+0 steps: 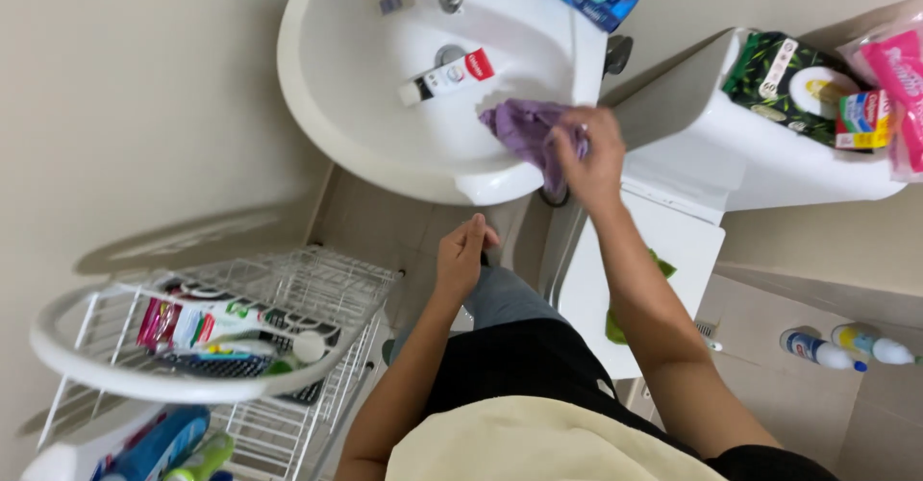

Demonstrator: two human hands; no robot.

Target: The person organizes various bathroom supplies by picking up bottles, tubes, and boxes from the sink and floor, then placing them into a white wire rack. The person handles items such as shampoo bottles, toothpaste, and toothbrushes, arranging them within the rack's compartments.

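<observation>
From the head camera, the right hand (588,157) is closed on a crumpled purple cloth (527,127), fingers clamped over its right end; the cloth lies on the near right rim of the white ceramic washbasin (317,106), spilling a little into the bowl; a white tube with a red end (448,76) lies inside the bowl, just left of the cloth and apart from it, near the drain; the left hand (461,255) hangs below the basin's near edge, fingers held loosely together and holding nothing. To the right stands a white toilet cistern (769,164) with a green patterned packet (784,82) on its lid; at near left is a white wire rack (288,298) filled with toiletries; two white spray bottles (846,346) stand on the floor at far right.
</observation>
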